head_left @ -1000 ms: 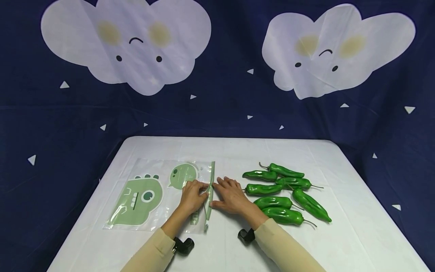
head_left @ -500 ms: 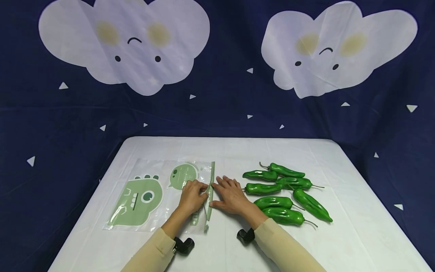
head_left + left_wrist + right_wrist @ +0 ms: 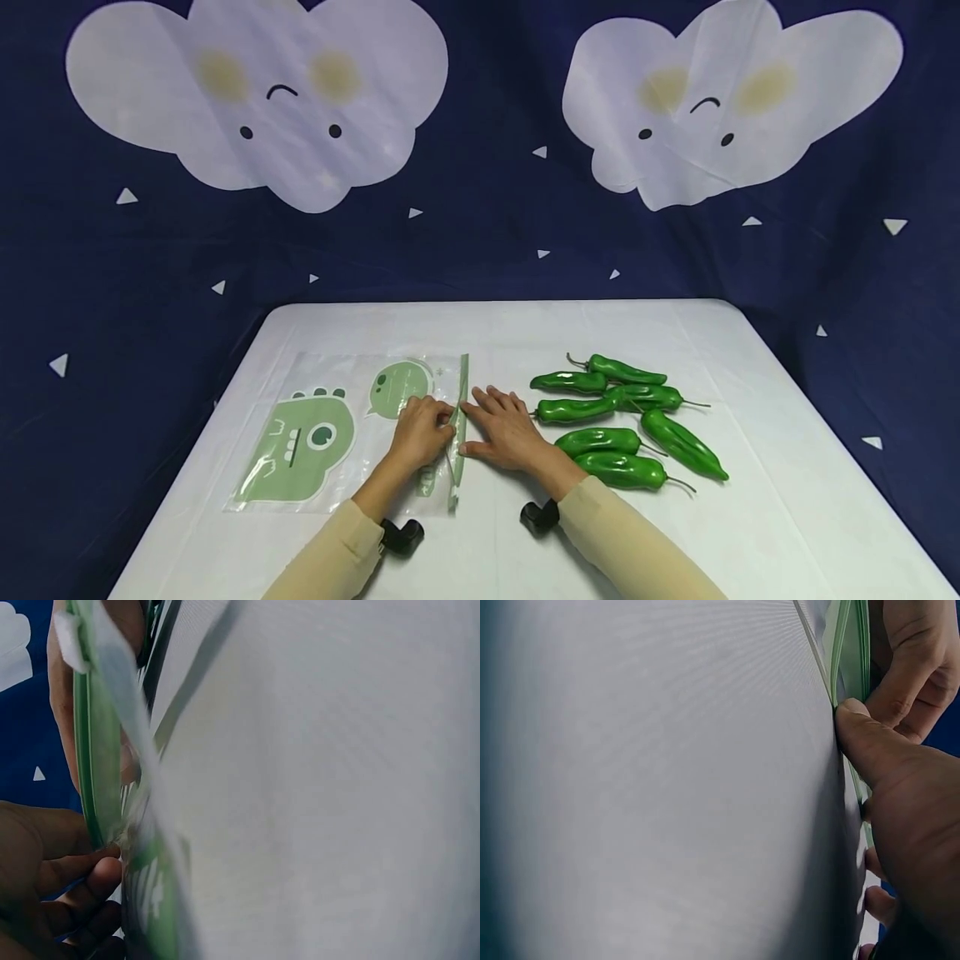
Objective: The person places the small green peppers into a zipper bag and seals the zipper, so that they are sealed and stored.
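Observation:
A clear zip bag [image 3: 300, 458] with a green dinosaur print lies flat on the left half of the table, its green-edged mouth facing right. With thumb and fingers my left hand [image 3: 422, 432] pinches the upper layer at the middle of that mouth; the left wrist view shows the pinched green zip strip [image 3: 97, 750] raised in a curve. My right hand [image 3: 510, 433] lies palm down just right of the mouth, fingers spread and fairly straight. In the right wrist view its thumb [image 3: 859, 724] presses at the bag's lower edge, near the left hand's fingers.
Several green peppers [image 3: 622, 471] with stems lie to the right of my right hand, some touching one another. The white-covered table [image 3: 502, 550] ends at a dark blue curtain [image 3: 487, 250] printed with clouds and triangles. Black wrist cameras [image 3: 402, 537] hang under both wrists.
The head view has shifted slightly, moving the whole scene a little left. Both hands keep their places at the bag's mouth, and the peppers have not moved on the table.

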A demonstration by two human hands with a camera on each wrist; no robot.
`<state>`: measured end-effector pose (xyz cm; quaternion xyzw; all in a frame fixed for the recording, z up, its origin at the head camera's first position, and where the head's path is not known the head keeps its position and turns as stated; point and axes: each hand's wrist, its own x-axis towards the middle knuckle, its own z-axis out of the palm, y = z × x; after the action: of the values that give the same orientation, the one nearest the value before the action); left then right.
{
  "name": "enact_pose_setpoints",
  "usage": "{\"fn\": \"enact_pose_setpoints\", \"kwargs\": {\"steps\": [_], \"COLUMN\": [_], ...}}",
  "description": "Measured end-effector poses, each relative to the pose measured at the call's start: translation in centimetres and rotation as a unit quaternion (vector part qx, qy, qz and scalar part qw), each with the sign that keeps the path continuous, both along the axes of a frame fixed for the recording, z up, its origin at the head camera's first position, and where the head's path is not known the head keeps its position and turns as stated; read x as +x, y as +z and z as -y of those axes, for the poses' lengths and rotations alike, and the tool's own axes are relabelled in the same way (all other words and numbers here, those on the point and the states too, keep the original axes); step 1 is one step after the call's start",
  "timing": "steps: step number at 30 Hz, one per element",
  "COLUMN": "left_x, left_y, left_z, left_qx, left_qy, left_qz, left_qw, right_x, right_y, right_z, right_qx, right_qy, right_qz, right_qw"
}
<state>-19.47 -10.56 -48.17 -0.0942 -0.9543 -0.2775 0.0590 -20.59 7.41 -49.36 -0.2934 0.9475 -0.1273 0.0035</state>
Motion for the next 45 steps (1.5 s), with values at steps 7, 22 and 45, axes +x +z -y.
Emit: {"fn": "enact_pose_setpoints", "kwargs": {"steps": [7,22,45], "left_x": [-0.05,-0.14,0.37], "left_y": [0.25,0.13,0.32], "left_z": [0.05,0.33,0.71], "left_qx": [0.01,0.05,0.175], "left_qy": [0.006,-0.003,0.012], "left_qz": [0.015,0.006,0.062], "left_qw": [0.9998,0.9987,0.9826], "right_x": [-0.05,-0.07,0.11], "right_y": [-0.19,-0.42,-0.35], "right_z": [0.01,-0.02,-0.1], "right_qx": [-0.001,0.006,-0.008], "right_qy": [0.0,-0.005,-0.003], "right_qz": [0.002,-0.002,0.0], "right_qw": [1.0,1.0,1.0]}}
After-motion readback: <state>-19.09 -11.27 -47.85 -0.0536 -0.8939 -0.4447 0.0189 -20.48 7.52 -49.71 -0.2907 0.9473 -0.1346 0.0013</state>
